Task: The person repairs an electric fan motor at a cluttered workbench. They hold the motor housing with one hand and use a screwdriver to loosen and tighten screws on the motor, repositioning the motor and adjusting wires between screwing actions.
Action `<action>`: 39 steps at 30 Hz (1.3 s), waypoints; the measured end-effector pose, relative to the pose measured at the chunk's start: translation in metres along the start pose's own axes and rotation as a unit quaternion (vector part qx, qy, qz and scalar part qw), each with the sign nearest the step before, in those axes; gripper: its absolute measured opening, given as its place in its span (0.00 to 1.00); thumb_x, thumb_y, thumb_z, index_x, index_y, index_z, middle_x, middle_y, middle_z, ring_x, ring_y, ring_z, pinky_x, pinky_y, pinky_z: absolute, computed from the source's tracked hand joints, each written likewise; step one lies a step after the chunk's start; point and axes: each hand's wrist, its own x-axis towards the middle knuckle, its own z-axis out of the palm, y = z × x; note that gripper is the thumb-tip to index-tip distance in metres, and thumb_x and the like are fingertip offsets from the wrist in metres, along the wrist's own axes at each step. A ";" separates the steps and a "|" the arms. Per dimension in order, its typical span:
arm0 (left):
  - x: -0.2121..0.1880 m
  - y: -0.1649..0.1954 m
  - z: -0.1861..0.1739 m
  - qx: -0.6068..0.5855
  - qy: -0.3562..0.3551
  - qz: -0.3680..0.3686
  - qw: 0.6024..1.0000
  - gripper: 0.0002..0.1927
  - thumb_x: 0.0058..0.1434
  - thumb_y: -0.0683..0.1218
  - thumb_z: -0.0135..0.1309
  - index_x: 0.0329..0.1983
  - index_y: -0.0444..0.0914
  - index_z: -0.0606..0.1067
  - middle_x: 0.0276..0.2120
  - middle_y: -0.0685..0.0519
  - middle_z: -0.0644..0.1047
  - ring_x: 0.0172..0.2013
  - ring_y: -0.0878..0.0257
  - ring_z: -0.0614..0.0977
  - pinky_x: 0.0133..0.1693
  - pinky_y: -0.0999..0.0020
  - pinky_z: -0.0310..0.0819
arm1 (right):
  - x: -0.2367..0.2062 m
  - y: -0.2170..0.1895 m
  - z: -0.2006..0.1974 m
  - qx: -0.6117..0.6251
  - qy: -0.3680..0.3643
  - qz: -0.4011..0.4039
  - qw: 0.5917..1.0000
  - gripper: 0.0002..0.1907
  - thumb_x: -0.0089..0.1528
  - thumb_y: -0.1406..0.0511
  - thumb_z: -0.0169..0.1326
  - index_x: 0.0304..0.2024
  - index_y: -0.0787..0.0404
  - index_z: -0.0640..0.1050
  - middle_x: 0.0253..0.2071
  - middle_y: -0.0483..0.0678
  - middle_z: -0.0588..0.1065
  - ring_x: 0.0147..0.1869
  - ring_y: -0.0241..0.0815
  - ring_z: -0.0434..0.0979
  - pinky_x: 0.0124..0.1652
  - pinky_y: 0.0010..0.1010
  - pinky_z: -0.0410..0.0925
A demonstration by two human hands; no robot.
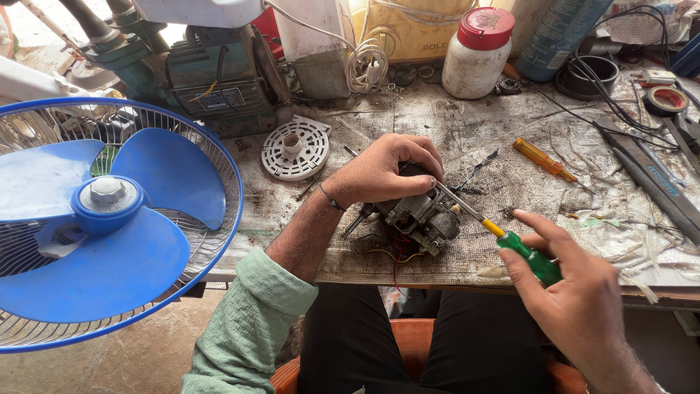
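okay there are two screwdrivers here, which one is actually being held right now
The green-handled screwdriver with the yellow collar, gripped in the right hand, its tip at the small grey electric motor. The orange-handled screwdriver lies untouched on the bench farther back.

Workbench (510,138) fills mid/upper frame, covered w/ grimy woven sheet, front edge running along lower right. Floor (131,361) at lower left: bare, mottled brown-grey concrete. Orange seat (412,339) at bottom centre. Bright daylight at top left; bench evenly lit, soft shadows. No walls or windows in view.
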 end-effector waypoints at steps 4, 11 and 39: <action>0.000 -0.001 0.000 0.012 -0.001 0.011 1.000 0.11 0.59 0.47 0.60 0.41 0.36 0.84 0.42 0.52 0.82 0.47 0.61 0.84 0.54 0.64 0.79 | -0.001 0.000 -0.001 0.000 -0.016 0.069 0.998 0.30 0.61 0.63 0.62 0.66 0.60 0.74 0.38 0.51 0.82 0.29 0.37 0.80 0.26 0.29 0.73; 0.000 -0.001 0.000 0.016 -0.003 0.018 1.000 0.11 0.61 0.47 0.60 0.41 0.36 0.83 0.42 0.52 0.82 0.46 0.61 0.84 0.53 0.64 0.79 | -0.002 -0.005 -0.003 0.020 0.002 0.051 0.999 0.26 0.61 0.64 0.61 0.62 0.57 0.75 0.38 0.49 0.81 0.37 0.37 0.83 0.34 0.30 0.76; -0.001 -0.003 0.003 -0.003 -0.027 0.037 0.999 0.14 0.61 0.55 0.67 0.41 0.42 0.84 0.54 0.52 0.80 0.58 0.59 0.81 0.63 0.59 0.79 | 0.011 0.044 0.020 -0.015 0.076 0.040 0.996 0.21 0.62 0.67 0.65 0.57 0.61 0.76 0.44 0.51 0.78 0.42 0.37 0.80 0.34 0.27 0.74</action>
